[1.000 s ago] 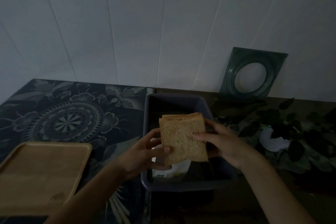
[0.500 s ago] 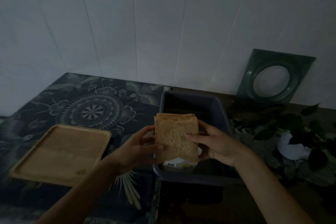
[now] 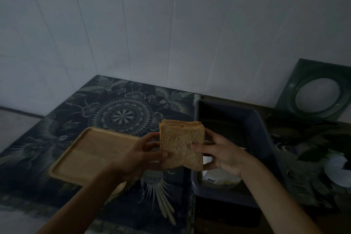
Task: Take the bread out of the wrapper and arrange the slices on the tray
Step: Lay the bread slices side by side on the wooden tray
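Note:
A stack of brown bread slices (image 3: 181, 144) stands upright in the air between my two hands, bare of its wrapper. My left hand (image 3: 139, 155) grips its left edge and my right hand (image 3: 221, 155) grips its right edge, thumb across the front slice. The wooden tray (image 3: 86, 155) lies flat and bare on the patterned cloth, just left of my left hand. The white wrapper (image 3: 218, 177) lies crumpled in the near end of the dark plastic bin (image 3: 264, 135), below my right hand.
A dark floral cloth (image 3: 121, 114) covers the table's left part. A green square frame with a round hole (image 3: 319, 91) leans on the white panelled wall at the right. Dark leaves and a white pot (image 3: 336, 169) sit right of the bin.
Both hands have carried the bread stack leftward, from over the bin toward the tray. The view has turned left, bringing the tray more toward the centre.

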Tool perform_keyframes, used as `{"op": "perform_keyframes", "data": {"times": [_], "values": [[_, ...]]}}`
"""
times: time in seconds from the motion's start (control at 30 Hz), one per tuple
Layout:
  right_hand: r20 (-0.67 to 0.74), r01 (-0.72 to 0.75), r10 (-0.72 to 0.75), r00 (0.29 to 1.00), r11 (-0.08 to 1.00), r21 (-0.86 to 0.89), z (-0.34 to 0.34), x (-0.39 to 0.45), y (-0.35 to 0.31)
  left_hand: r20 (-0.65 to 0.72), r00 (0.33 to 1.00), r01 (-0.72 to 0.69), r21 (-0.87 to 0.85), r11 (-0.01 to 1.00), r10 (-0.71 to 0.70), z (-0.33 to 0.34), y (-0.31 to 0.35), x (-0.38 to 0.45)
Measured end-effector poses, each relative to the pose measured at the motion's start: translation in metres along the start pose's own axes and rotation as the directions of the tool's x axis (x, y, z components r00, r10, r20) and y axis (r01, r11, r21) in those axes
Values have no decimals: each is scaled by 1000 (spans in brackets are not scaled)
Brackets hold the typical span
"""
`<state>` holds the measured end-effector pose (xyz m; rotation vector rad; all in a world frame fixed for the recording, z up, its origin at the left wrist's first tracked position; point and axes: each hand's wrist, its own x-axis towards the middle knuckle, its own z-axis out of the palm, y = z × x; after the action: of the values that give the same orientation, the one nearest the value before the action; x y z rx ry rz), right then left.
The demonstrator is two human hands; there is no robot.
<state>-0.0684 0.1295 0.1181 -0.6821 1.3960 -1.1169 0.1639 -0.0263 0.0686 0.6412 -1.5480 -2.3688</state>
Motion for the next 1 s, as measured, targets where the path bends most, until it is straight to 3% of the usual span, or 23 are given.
{"op": "perform_keyframes", "data": {"times": [0.3, 0.47, 0.67, 1.0], "values": [[-32, -35, 36, 999, 999, 26, 74, 69, 7, 8, 998, 58, 92, 994, -59, -100, 20, -15], [-134, -91, 93, 987, 996, 22, 115, 113, 21, -50, 992, 122, 160, 980, -115, -154, 23, -18], [-218, -191, 208, 954, 977, 95, 162, 160, 56, -130, 969, 236, 235, 943, -210, -215, 10, -22], [-318, -371, 420, 850, 906, 204, 221, 209, 121, -165, 888, 455, 175, 873, -429, -288, -41, -21]]}}
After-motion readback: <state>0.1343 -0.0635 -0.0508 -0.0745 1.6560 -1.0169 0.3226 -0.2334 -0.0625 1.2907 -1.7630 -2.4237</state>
